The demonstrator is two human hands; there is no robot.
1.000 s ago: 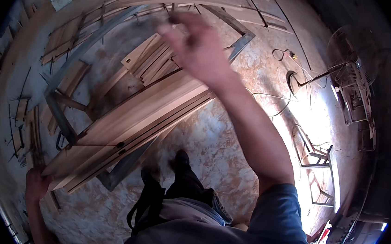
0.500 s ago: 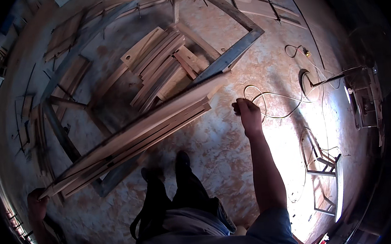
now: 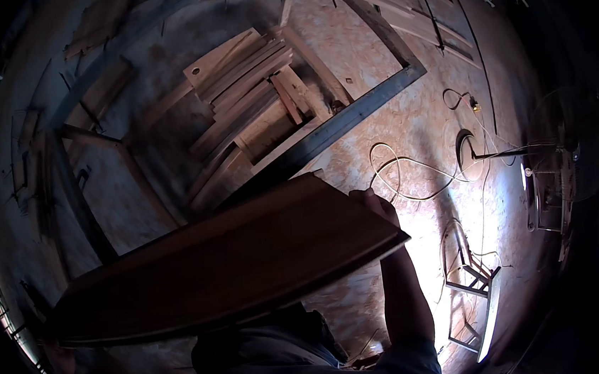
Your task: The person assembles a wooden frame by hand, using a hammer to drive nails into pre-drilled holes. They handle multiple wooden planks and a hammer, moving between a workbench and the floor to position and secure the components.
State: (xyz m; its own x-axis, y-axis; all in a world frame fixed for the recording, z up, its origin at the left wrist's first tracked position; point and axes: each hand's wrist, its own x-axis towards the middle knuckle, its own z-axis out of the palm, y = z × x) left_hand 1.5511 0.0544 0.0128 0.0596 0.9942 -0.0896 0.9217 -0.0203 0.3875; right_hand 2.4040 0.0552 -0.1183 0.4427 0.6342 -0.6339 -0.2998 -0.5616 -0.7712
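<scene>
A long, wide wooden panel (image 3: 228, 264) spans in front of me, tilted so its dark broad face is turned up toward me. My right hand (image 3: 381, 207) is closed on its right end, thumb near the top edge and the other fingers mostly hidden. At the far left end, my left hand (image 3: 59, 356) grips the panel in deep shadow, its fingers hardly visible. Beyond the panel lies a metal frame (image 3: 350, 114) on the floor, around a stack of wooden boards (image 3: 243, 74), one with a round hole.
A looped pale cable (image 3: 421, 197) lies on the mottled floor at right. Near it stand a small metal-legged stand (image 3: 475, 282) in bright light and a dark machine (image 3: 555, 189). More planks (image 3: 398, 14) and bar clamps (image 3: 435, 22) lie at the back.
The panel has come up and turned its broad face toward me, covering my feet. My right hand, earlier apart from the wood, now grips its right end. My left hand has moved lower.
</scene>
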